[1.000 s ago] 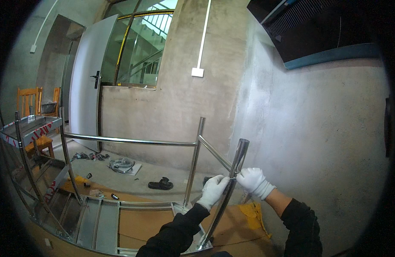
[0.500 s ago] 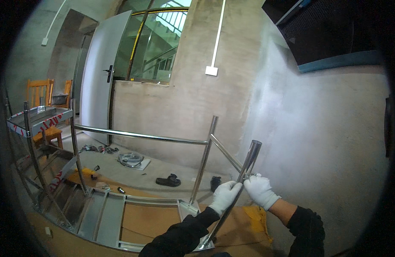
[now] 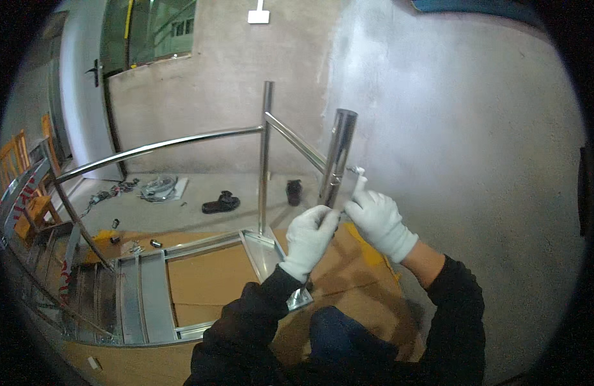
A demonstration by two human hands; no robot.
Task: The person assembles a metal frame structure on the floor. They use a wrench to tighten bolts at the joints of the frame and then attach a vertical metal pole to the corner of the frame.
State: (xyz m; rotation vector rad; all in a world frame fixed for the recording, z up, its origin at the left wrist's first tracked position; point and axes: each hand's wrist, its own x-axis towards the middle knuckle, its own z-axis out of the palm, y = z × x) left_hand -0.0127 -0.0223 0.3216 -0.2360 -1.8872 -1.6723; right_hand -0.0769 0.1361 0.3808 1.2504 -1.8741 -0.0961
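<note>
A thick, shiny steel tube leg [image 3: 339, 145] stands upright in front of me, tilted slightly to the right at its top. My left hand [image 3: 308, 241], in a white glove, is closed around its lower part and hides some of it. Just right of the leg is my right hand [image 3: 379, 225], also gloved. Its index finger points up to a small metal fitting [image 3: 355, 170] beside the leg, while its other fingers are curled; what they hold, if anything, I cannot make out. A steel crossbar [image 3: 298, 141] runs from the leg to a thinner upright post [image 3: 265, 174].
The metal frame [image 3: 152, 302] lies on cardboard [image 3: 207, 273], reaching left to more shelving with red-and-white tape. A long rail [image 3: 162, 148] spans above it. Black shoes [image 3: 220, 202], a coiled grey hose [image 3: 160, 188] and wooden chairs [image 3: 17, 154] stand beyond. A bare wall [image 3: 464, 161] rises at right.
My view has tilted down and shifted right. My right hand has moved a little away from the leg, its index finger now raised. My left hand still grips the leg.
</note>
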